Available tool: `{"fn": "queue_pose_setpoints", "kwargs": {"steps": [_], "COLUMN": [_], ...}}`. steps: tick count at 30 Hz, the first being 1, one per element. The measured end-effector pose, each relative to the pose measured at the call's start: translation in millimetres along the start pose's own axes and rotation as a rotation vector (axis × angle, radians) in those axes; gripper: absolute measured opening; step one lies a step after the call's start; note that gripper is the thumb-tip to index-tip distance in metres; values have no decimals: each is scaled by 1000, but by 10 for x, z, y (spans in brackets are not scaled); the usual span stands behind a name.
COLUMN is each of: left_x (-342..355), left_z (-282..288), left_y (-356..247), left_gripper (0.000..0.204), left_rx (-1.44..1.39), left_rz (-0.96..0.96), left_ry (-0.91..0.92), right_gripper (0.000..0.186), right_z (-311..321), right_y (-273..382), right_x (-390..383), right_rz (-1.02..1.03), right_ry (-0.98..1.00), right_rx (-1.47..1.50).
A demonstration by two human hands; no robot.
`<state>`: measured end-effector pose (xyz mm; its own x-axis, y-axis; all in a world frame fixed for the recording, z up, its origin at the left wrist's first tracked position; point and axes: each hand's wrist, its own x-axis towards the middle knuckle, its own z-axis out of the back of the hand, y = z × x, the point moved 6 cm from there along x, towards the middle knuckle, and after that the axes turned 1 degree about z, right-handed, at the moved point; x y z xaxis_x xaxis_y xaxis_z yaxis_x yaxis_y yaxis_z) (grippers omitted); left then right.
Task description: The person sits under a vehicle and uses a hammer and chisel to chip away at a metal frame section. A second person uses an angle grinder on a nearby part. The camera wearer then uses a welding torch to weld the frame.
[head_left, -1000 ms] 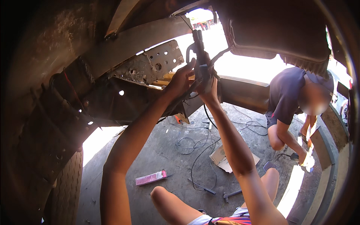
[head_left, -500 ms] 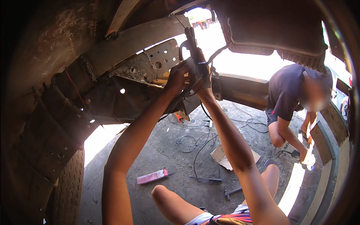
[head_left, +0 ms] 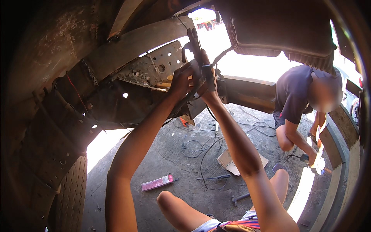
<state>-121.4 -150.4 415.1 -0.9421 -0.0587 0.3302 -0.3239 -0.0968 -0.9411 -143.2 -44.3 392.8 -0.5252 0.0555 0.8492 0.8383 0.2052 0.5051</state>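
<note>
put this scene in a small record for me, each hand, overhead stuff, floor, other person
left hand: fingers at the dark hooked metal part, exact grip unclear
right hand: holding the same part, raised in front
overhead: perforated metal plate at left of the hands
floor: pink-and-white narrow box, cardboard piece, hammer, dark cables
co-worker: crouched at right, dark shirt, one hand at a dark tool

Pink-and-white pack (head_left: 157, 183) on grey floor (head_left: 154, 156); above the pack, dark handheld tool (head_left: 196, 45); right of it, tan cardboard (head_left: 226, 160), black cables (head_left: 201, 166) and, farther out, dark navy shirt (head_left: 294, 87); left, brown dash-patterned surface (head_left: 69, 193).
</note>
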Motion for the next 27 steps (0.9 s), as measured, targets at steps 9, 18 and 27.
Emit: {"fn": "queue_pose_setpoints", "kwargs": {"steps": [9, 18, 27], "left_x": [74, -4, -46], "left_z": [-28, -68, -157], "left_y": [68, 18, -26], "left_gripper": [45, 45, 49], "left_rx": [-69, -39, -2], "left_rz": [-59, -74, -65], "left_ry": [101, 121, 192], "right_gripper": [70, 63, 57], "right_z": [120, 176, 176], "right_y": [211, 18, -243], "right_x": [28, 131, 211], "right_rz": [200, 173, -238], "right_ry": [39, -114, 99], "right_rx": [-27, 237, 690]}}
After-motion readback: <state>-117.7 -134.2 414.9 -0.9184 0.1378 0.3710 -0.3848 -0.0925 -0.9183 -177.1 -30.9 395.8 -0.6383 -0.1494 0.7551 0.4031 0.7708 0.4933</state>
